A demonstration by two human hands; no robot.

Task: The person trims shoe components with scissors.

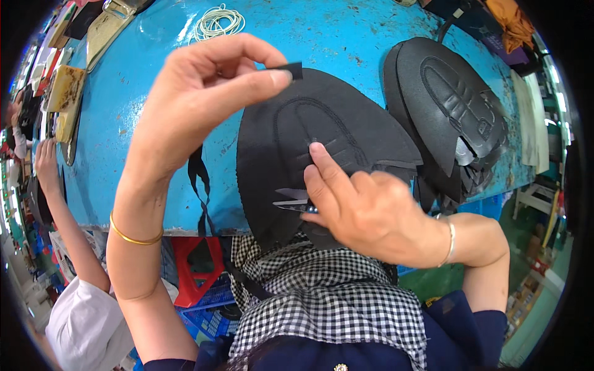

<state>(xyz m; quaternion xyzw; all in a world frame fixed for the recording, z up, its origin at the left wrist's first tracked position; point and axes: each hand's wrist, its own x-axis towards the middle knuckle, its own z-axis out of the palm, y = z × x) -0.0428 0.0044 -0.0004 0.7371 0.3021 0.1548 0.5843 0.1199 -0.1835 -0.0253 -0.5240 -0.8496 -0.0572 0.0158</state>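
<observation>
My left hand is raised above the far edge of a rounded black panel. Thumb and forefinger pinch a small black strip. Lower down, my right hand holds small scissors, their pointed blades apart and directed left. Its fingers cover the handles. The right index fingertip rests on the panel beside its raised, curved pattern. The panel lies flat on the blue table, its near part reaching over the front edge by my checked apron.
A stack of similar black panels lies to the right. Narrow black ribbon hangs over the front edge. Coiled pale cord sits at the back. At the left, another person's arm reaches the table, near yellowish blocks. A red stool stands below.
</observation>
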